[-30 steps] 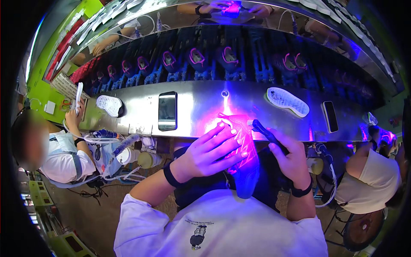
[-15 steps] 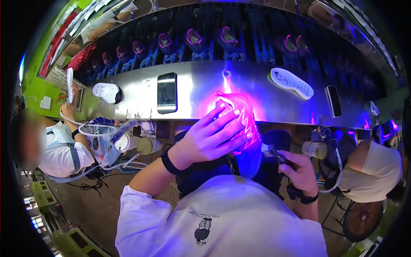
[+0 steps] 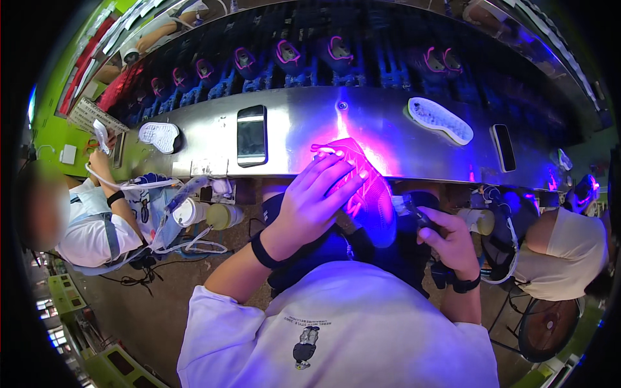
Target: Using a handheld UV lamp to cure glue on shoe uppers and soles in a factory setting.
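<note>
A shoe upper (image 3: 376, 216), lit pink and violet, stands tilted at the table's front edge with its toe toward me. My left hand (image 3: 317, 194) grips it from the left, fingers spread over its laced side and collar. In my right hand (image 3: 453, 242) is a dark-handled brush (image 3: 414, 213), its pale bristle end at the right side of the upper's toe. Whether the bristles touch the surface I cannot tell. The upper's far side and my left thumb are hidden.
On the metal table (image 3: 200, 152) lie a white sole (image 3: 441, 121), another white sole (image 3: 160, 137) and two phones, one black (image 3: 252, 136), one smaller (image 3: 503, 147). Behind runs a conveyor (image 3: 381, 61) carrying several pink-edged uppers. Co-workers sit left (image 3: 97, 226) and right (image 3: 559, 252).
The upper has turned slightly and its toe has moved up, away from me. My left hand has shifted a little left along its collar. The brush stays by the toe, slightly higher.
</note>
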Motion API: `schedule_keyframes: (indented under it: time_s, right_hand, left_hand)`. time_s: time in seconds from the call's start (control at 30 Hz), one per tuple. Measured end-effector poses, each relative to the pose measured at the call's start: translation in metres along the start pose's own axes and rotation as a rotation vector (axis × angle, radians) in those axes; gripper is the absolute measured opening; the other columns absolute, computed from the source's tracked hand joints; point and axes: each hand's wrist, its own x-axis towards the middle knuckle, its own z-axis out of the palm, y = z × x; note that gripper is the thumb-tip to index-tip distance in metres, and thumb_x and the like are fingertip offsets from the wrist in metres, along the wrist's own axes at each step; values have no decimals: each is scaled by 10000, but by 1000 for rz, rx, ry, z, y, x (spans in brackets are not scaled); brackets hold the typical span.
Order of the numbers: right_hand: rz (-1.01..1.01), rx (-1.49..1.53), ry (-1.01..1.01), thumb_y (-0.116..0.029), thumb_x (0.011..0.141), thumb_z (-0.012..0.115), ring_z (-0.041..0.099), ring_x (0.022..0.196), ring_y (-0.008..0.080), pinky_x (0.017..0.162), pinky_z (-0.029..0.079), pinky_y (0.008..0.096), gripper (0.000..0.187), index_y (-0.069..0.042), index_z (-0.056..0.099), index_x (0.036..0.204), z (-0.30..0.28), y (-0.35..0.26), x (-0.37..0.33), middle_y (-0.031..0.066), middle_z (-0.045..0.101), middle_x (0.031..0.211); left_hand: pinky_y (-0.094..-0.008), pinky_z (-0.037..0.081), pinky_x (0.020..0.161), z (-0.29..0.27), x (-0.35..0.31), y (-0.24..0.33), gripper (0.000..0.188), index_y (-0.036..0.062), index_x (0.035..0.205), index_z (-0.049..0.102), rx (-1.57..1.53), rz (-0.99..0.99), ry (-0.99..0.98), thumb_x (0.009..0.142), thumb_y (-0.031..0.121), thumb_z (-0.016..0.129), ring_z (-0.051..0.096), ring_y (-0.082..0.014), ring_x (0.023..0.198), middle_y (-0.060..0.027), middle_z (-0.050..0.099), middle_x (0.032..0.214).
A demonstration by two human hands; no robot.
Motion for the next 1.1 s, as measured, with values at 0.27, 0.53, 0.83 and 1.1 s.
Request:
schedule_keyframes:
  time_s: [0.27, 0.53, 0.83, 1.1]
  right_hand:
    - [5, 36, 6, -72, 950, 671, 609, 767, 113, 752, 509, 280, 427, 12, 617, 1366, -9, 21, -2, 26, 660, 899]
    - [-26, -51, 182, -64, 948, 682, 619, 831, 112, 788, 506, 275, 426, 8, 620, 1364, 11, 42, -4, 37, 655, 915]
    - [-265, -564, 110, -16, 851, 722, 640, 779, 263, 765, 507, 318, 443, -76, 684, 1289, 7, -22, 22, 132, 661, 877]
    - [-224, -343, 90, -43, 928, 704, 639, 801, 129, 739, 506, 268, 436, 25, 626, 1351, 19, -14, 35, 58, 689, 911]
  left_hand:
    - [-416, 588, 884, 13, 4, 0, 654, 139, 1285, 676, -6, -200, -58, 654, -9, 764, 676, -348, 1092, -120, 649, 1225]
    - [-391, 596, 800, 10, 1, 9, 591, 145, 1275, 683, 23, -400, -164, 704, 14, 761, 702, -304, 1008, -97, 662, 1179]
    - [-412, 592, 820, -22, -13, 5, 631, 123, 1279, 693, -221, -614, -339, 666, 137, 841, 702, -310, 977, -121, 681, 1121]
    - [-420, 542, 925, -32, -25, -6, 784, 93, 1346, 652, -490, -624, -449, 607, 196, 894, 686, -322, 988, -158, 697, 1095]
